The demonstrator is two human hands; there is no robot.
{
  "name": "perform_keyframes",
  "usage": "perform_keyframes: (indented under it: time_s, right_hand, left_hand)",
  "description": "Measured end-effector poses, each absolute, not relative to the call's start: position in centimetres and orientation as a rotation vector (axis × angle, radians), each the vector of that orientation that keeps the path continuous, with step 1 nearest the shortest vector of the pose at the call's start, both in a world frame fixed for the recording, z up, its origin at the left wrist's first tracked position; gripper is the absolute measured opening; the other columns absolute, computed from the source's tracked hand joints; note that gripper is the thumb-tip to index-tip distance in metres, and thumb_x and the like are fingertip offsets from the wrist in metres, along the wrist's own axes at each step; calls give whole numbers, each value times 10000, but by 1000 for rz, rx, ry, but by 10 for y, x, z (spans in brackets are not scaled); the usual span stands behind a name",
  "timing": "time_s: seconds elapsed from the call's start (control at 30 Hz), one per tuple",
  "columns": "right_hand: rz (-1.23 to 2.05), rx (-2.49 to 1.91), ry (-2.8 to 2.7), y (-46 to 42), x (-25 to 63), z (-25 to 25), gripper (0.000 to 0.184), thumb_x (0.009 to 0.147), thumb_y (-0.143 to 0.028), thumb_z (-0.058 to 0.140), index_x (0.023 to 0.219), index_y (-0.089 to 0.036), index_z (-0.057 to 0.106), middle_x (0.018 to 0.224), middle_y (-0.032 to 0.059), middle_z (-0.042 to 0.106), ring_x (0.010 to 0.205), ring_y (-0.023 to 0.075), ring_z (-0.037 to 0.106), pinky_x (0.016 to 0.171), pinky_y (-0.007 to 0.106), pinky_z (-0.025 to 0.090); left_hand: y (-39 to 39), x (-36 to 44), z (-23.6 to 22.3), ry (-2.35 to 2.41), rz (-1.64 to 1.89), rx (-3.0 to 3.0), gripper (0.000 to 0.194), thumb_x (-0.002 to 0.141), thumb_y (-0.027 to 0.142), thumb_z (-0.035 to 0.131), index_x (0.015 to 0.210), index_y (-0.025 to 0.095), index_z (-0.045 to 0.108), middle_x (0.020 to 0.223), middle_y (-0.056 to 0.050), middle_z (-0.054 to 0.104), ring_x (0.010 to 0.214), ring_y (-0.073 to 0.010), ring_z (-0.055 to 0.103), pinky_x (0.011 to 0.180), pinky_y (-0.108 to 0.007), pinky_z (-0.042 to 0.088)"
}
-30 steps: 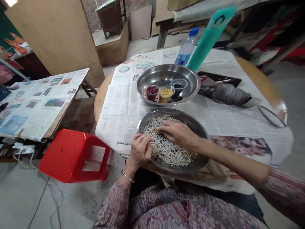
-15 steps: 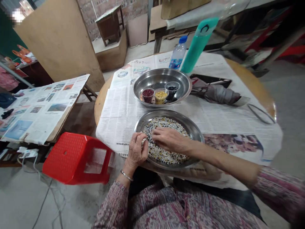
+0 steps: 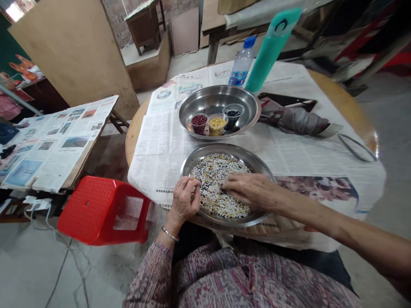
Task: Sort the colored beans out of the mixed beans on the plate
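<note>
Right hand point(image 3: 248, 190) now nearer, fingertips hidden among mixed beans point(image 3: 215, 179).

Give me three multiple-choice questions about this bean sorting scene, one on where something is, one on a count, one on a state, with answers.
1. Where do the small cups stand?
A. in the far pan
B. on the red stool
C. on the floor

2. How many small cups are there?
A. two
B. three
C. five

3. How is the right hand?
A. lifted off the table
B. gripping the bottle
C. resting on the mixed beans in the near pan

Answers: 1 A, the cups sit inside the far pan. 2 B, red, yellow and black fillings show. 3 C, its fingers lie on the beans, while the left hand sits curled at the rim.
</note>
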State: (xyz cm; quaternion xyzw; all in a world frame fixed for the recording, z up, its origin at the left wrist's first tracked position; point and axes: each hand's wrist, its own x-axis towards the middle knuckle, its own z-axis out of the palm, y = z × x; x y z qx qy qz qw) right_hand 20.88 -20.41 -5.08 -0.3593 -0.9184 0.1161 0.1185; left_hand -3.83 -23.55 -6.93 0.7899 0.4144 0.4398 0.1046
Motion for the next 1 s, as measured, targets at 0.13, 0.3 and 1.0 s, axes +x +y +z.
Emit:
perform_keyframes:
  time_s: [0.13,0.3,1.0]
  right_hand:
    - [227,-1321,-2542,-173,195,-52,277,968,-305,490,1147,-190,668,1095,139,669,1026,279,630,835,407,523]
    - [440,-1170,-2504,-179,164,-56,261,918,-331,595,1116,-171,649,1049,123,626,984,252,611,867,384,506]
    - [630,-872,-2706,-226,193,-59,210,922,-152,516,1007,-227,693,908,53,677,795,168,636,682,285,469]
  left_hand:
    - [-235,-38,-70,1230,1298,2340,126,967,116,478,1006,184,577,920,-70,628,920,-209,587,848,-368,515]
    - [-235,-38,-70,1224,1306,2330,134,966,122,475,1013,180,586,925,-73,630,928,-208,591,853,-368,513]
    - [-235,-39,-71,1215,1308,2330,131,943,104,494,996,180,586,916,-70,633,914,-209,591,832,-356,513]
